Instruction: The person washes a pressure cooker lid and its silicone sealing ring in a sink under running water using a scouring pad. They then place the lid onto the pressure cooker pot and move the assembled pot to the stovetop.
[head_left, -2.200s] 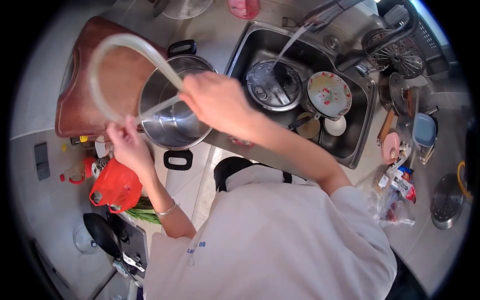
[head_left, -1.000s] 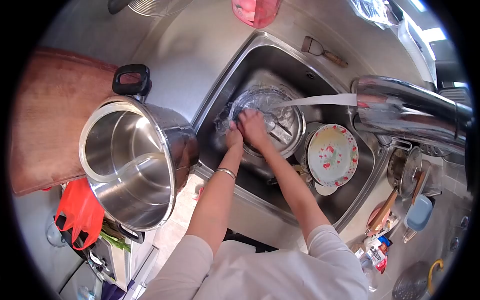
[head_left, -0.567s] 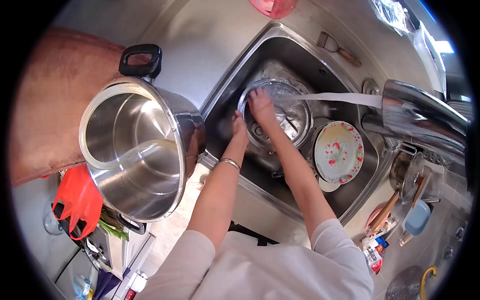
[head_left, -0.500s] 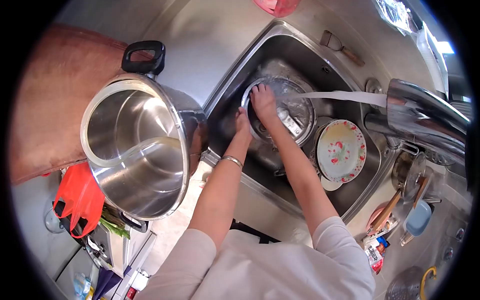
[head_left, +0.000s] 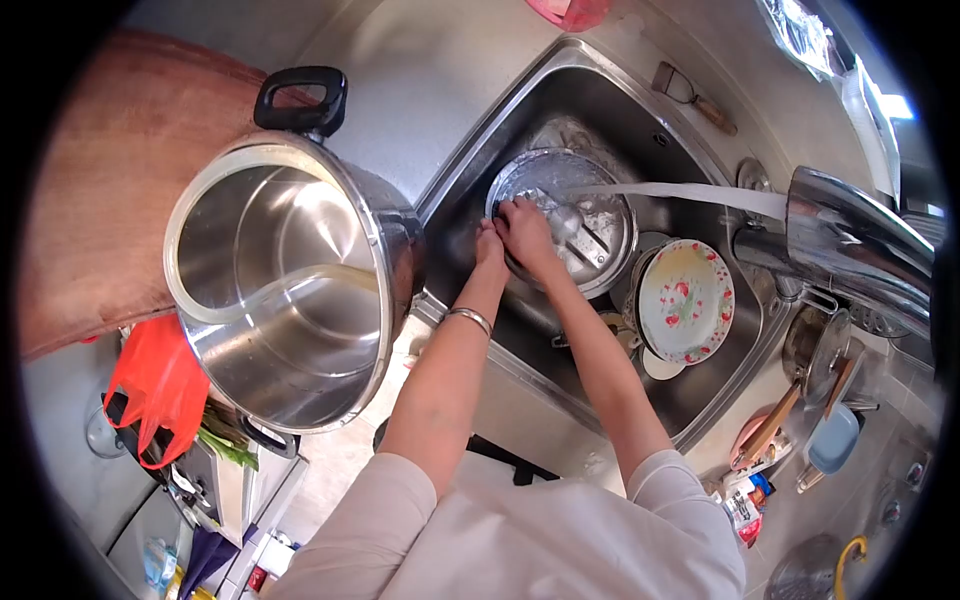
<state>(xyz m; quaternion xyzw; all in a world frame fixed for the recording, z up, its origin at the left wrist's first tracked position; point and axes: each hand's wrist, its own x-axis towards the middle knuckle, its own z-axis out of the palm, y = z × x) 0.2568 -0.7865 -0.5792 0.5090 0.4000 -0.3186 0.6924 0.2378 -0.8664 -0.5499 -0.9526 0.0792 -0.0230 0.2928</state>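
In the sink, a round metal pot lid with a raised rim and a bar-like fitting lies tilted under the water. My left hand grips its near left rim. Right beside it, my right hand has its fingers curled over the same rim; whether a cloth or sponge is under them cannot be seen. A stream of water runs from the tap onto the lid. Stacked plates, a floral one on top, rest in the sink to the right of the lid.
A large steel pot with black handles stands open at left, by a brown board. A peeler-like tool lies behind the sink. A red bag hangs at lower left. Pans and utensils stand at right.
My right hand has moved down along the lid's rim, closer to my left hand. The lid's fitting shows more fully, and the view has shifted slightly.
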